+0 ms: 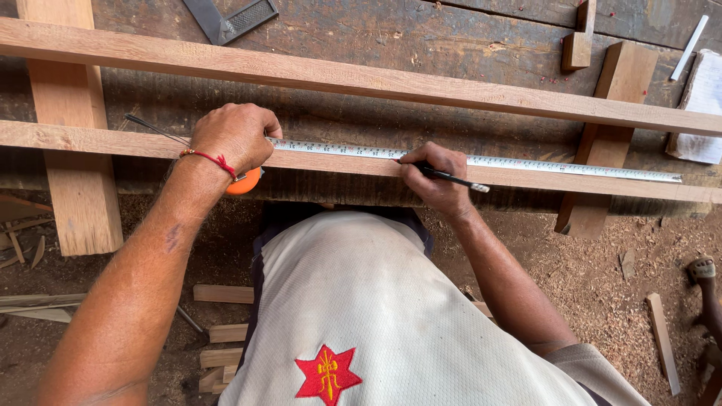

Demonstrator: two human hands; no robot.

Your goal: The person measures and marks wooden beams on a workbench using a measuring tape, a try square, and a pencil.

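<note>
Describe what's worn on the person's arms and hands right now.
Both arms are bare from the short sleeves down, with no gloves. The left hand has a thin red cord bracelet around its wrist. The right hand wears nothing. The sleeves belong to a pale shirt with a red star emblem.

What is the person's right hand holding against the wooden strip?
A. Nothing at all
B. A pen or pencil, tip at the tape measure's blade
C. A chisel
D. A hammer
B. The right hand grips a dark pen or pencil with its tip at the tape measure blade stretched along the near wooden strip, while the left hand covers the orange tape measure case.
</note>
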